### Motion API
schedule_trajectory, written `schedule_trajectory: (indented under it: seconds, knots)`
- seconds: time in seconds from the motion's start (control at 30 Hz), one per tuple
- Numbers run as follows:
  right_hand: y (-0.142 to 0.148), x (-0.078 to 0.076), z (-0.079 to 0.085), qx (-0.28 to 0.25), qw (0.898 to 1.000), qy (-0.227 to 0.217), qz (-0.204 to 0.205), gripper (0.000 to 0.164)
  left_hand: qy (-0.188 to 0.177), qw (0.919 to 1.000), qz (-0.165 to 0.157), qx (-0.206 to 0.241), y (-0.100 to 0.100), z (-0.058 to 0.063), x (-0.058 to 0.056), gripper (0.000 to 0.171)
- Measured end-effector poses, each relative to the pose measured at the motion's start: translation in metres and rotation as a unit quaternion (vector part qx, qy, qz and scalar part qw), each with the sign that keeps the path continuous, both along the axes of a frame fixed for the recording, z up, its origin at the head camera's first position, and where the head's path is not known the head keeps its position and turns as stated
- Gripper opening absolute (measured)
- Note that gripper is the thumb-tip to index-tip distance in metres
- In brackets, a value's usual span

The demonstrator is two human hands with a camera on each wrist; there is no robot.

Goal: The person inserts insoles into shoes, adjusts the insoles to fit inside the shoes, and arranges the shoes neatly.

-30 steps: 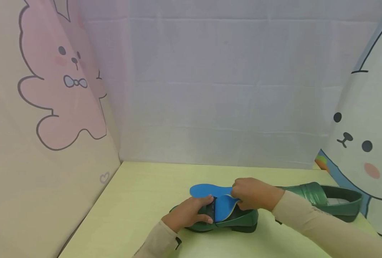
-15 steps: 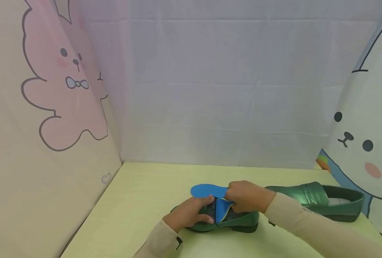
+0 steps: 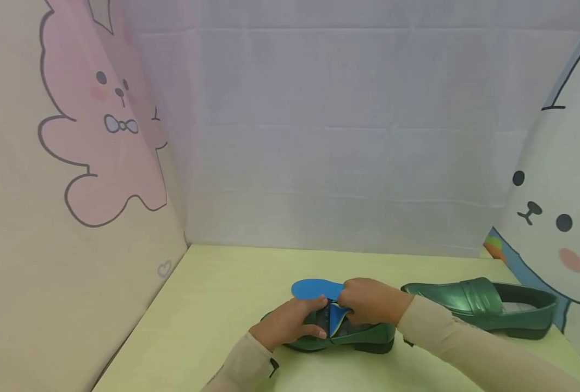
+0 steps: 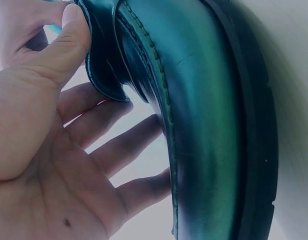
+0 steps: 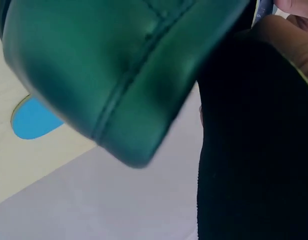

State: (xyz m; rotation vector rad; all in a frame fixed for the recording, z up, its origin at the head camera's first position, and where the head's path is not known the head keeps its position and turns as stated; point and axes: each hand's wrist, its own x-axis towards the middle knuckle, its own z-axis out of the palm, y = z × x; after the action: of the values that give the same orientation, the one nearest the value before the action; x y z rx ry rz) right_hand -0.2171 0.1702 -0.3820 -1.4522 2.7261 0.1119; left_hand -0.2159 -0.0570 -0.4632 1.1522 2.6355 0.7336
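A green leather loafer [image 3: 368, 335] lies on the table, toe to the left. Its tongue is pinched by my left hand [image 3: 290, 322], thumb on the near side and fingers across the top; the left wrist view shows the thumb [image 4: 69, 40] against the tongue's edge. My right hand [image 3: 370, 300] grips a blue insole [image 3: 335, 320] with a yellow edge, bent up and partly inside the shoe opening. The insole's front part is hidden under the tongue. In the right wrist view the loafer's heel [image 5: 109, 75] fills the upper left, beside the insole's dark underside [image 5: 254, 140].
Just behind the loafer, a second blue insole [image 3: 314, 288] lies flat on the pale yellow table [image 3: 211, 316]. At the right stands another green loafer [image 3: 478, 299]. Cloth walls printed with cartoon animals [image 3: 118, 158] surround the table on the back and sides.
My right hand has moved left toward the tongue, bending the insole more, so less of its blue top shows. My left hand has kept its hold on the loafer.
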Motion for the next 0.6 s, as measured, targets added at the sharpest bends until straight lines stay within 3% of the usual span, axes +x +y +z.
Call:
schedule_trajectory:
  seconds: [0.27,0.6]
  knots:
    - [0.0,-0.001,-0.006,-0.027,0.999,-0.019,-0.011,0.017,0.009,0.9998,0.005,-0.018,0.001,0.007,0.002,0.076]
    - [-0.003,-0.002,-0.019,-0.036,0.999,-0.016,-0.016,0.01,-0.006,1.0,0.001,-0.006,0.001,0.003,0.001,0.076]
